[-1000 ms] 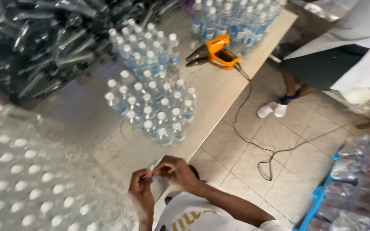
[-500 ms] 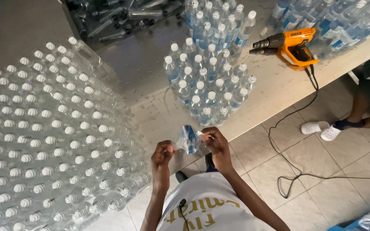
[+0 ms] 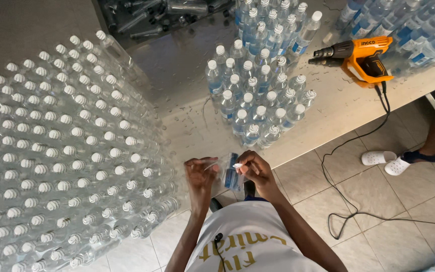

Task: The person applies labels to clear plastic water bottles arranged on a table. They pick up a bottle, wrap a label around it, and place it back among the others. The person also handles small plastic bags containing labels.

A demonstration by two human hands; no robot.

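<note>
**Two hands on one small bottle at the table edge**

A wide bank of clear capped bottles (image 3: 71, 151) fills the left, crowding the left hand (image 3: 200, 177). On the pale table (image 3: 328, 113) stands a cluster of filled water bottles (image 3: 258, 98) with white caps; beyond it lies an orange heat gun (image 3: 361, 55), its black cord (image 3: 351, 166) trailing over the tiled floor (image 3: 404, 201). Another person's white-shod feet (image 3: 388, 161) rest to the right.

The small bottle (image 3: 231, 174) is clear plastic with a blue label, held just off the table's near edge, between both hands. Left fingers curl shut around its side; the right hand (image 3: 258, 171) pinches shut at its white cap.
</note>
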